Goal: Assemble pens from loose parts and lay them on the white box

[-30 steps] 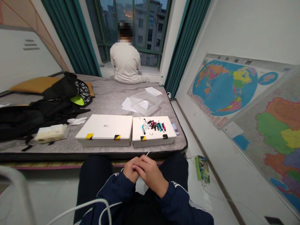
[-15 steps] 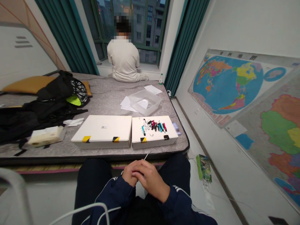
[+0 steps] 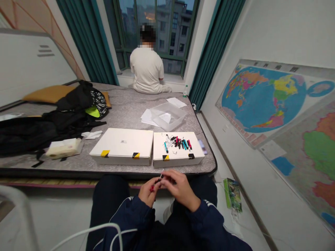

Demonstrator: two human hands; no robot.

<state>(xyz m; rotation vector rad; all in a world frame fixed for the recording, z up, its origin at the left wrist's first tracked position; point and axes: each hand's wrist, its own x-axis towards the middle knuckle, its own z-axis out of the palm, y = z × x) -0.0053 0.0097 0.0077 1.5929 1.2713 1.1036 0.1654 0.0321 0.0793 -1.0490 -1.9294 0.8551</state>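
Note:
My left hand [image 3: 148, 192] is closed around a small red and black pen part [image 3: 152, 188] above my lap. Close against it, my right hand [image 3: 180, 187] has its fingertips pinched at a thin white stick [image 3: 161, 175], like a pen refill, that points up between the two hands. Its lower end is hidden by the fingers. In front of my hands, many red, teal, black and white pen parts [image 3: 179, 143] lie scattered on the lid of the right white box [image 3: 159, 163].
A larger white box [image 3: 117, 139] stands left of it on the mattress [image 3: 123, 94]. Behind are a clear plastic bin [image 3: 170, 122] and paper sheets. A tissue pack [image 3: 64, 148] and black bags [image 3: 70, 115] lie left. A person [image 3: 147, 69] sits by the window, back turned.
My hands, earlier folded over each other, have come slightly apart, and the red and black pen part now shows in the left. The camera view has shifted a little left.

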